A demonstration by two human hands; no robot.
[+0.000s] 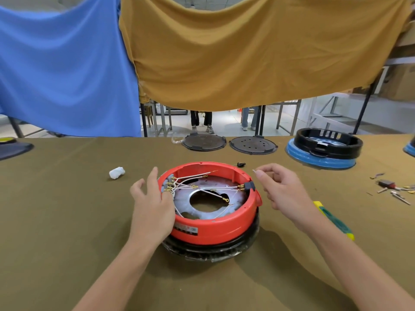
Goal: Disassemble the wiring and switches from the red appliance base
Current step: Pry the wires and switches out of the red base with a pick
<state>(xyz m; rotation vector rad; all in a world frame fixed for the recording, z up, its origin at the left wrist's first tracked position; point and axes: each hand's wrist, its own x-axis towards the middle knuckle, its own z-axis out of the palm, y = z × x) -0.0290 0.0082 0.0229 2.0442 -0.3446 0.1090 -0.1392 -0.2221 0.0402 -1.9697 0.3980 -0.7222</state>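
Though upturned, red appliance base, white wires inside.

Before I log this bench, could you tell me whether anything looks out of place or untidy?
Yes: loose white wires sprawl tangled across the open red base, several ring terminals hanging free. Small metal bits lie scattered at the table's right edge.

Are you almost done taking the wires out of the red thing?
Not yet. The red base is already open, and small metal bits lie loose on the table. Right now the left hand rests on the rim and the right hand hovers beside the black switch. The white wires are mostly inside, so most is left.
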